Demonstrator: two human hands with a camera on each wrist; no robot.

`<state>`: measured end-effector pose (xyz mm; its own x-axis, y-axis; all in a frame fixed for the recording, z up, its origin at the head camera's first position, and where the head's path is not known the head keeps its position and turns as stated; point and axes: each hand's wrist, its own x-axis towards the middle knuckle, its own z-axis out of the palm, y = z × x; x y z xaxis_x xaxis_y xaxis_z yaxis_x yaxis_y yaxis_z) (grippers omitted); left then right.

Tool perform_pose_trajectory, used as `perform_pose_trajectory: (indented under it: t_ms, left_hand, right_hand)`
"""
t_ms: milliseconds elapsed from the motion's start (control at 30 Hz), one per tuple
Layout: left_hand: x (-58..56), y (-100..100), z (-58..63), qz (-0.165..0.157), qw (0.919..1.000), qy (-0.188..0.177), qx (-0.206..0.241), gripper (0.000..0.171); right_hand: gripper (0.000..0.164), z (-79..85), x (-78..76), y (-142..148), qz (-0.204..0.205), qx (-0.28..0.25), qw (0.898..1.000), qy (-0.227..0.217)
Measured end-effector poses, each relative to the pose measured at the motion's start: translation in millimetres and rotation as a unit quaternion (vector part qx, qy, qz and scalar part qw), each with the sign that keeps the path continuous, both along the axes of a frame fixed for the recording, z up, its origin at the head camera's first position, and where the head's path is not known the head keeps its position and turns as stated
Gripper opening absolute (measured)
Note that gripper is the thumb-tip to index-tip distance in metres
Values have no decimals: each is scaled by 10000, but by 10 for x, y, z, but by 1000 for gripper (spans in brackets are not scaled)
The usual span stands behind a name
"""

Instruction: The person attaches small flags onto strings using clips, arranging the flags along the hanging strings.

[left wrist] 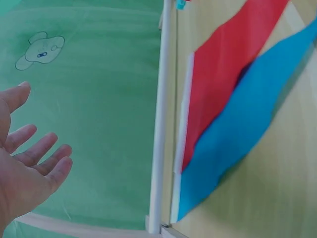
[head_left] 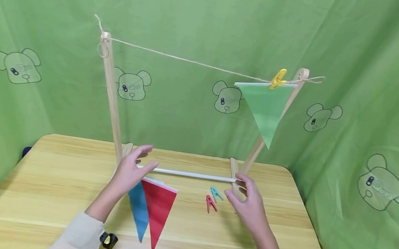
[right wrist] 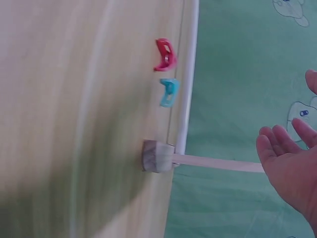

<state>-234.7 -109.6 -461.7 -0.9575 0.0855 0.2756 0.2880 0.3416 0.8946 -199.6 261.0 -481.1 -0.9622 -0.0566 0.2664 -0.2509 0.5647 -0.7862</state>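
My left grip [head_left: 129,174] is up in the air, thumb and fingers apart, nothing between them. My right grip [head_left: 251,205] matches it opposite: fingers bent a little, thumb well off them, nothing held there either.

Now the flags. The red flag [head_left: 158,208] and the blue flag [head_left: 139,209] lie on the bench [head_left: 193,248], just right of the left grip and on its near side, the red overlapping the blue. On the left wrist view I get a gap between hand and flags, so no touch.

Here's the relation I'd judge it all turns on: the white top edges sit at the far end, close by the left grip, and each flag's long axis runs back from there toward the near side of the bench, tip toward me. For the flags, then, left is plainly the nearer one.

Across to the right grip: the red peg [head_left: 210,204] and the blue peg [head_left: 216,194] lie just left of it, next to each other, so that side has the shorter reach to them. Beyond both pegs the white bar [head_left: 190,174] runs crosswise. And high past the right grip, the green flag [head_left: 266,107] hangs tip down at the string [head_left: 194,61], under the yellow peg [head_left: 278,79].
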Motion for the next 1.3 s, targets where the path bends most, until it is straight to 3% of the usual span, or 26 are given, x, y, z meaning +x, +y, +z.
perform_pose_trajectory:
  t_ms: [467, 800, 1300]
  left_hand:
    - [-34, -126, -341, 81, 9986, -332, -398, 55]
    - [-91, -138, -619, 237, 9959, -615, -625, 55]
    - [-159, -90, -830, 350, 9906, -607, -1172, 54]
  right_hand:
    - [70, -210, 27, -130, -2, 514, 9966, -636]
    - [74, -355, 53, -191, 0, 841, 9932, -804]
    - [70, -540, 17, -262, -113, 1215, 9857, -1160]
